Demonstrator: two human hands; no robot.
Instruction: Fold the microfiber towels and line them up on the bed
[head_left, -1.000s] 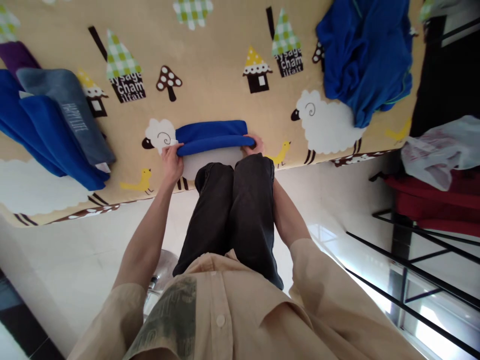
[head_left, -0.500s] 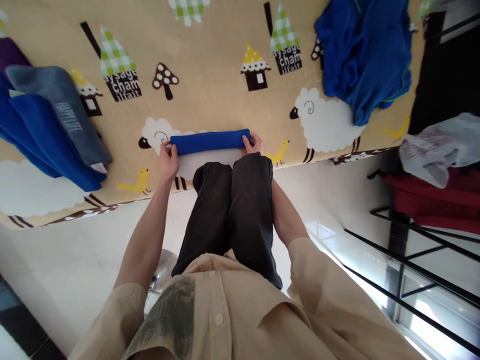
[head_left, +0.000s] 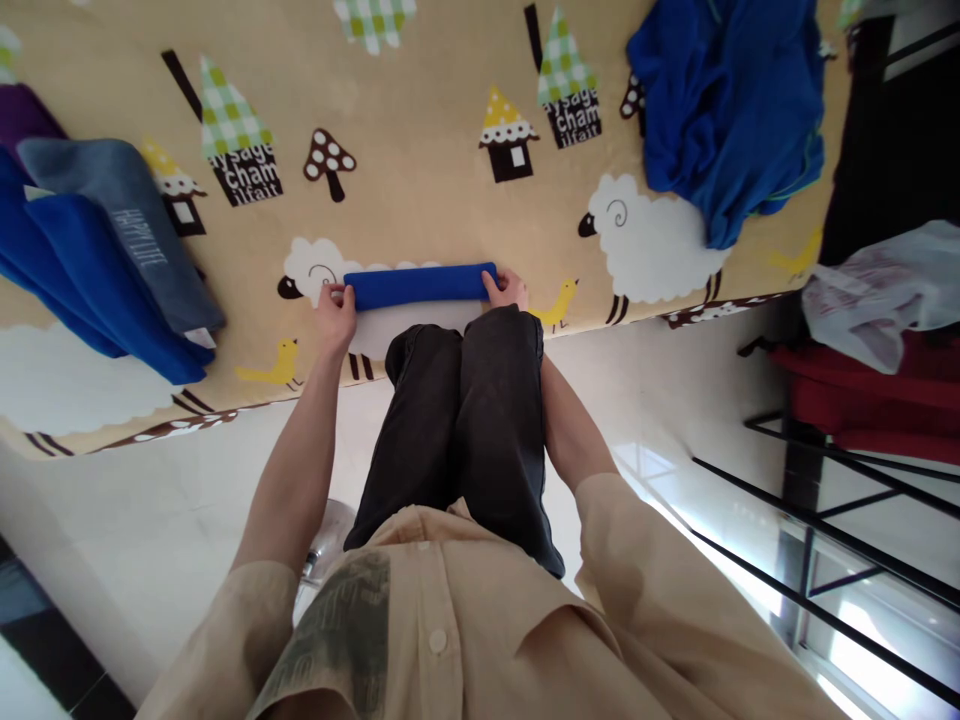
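Observation:
A blue cloth [head_left: 420, 285], folded into a long narrow strip, lies across the printed sheep near the edge of the patterned bedspread [head_left: 420, 150]. My left hand [head_left: 336, 312] pinches its left end between thumb and fingers. At the right end, my right hand [head_left: 505, 288] grips the corner with its thumb on top and its fingers partly out of sight. The strip looks flat and nearly straight between both hands. What kind of garment or cloth it is cannot be made out.
Folded blue clothing [head_left: 127, 275] and a grey-blue folded garment [head_left: 139, 235] lie at the left. A crumpled blue garment [head_left: 727, 120] rests at the upper right. Beyond the bedspread's right edge are a plastic bag [head_left: 881, 295], a red item [head_left: 885, 390] and black metal bars [head_left: 832, 525].
The cloth's left end has shifted slightly to the right, together with my left hand. My right hand keeps hold of the other end almost in place.

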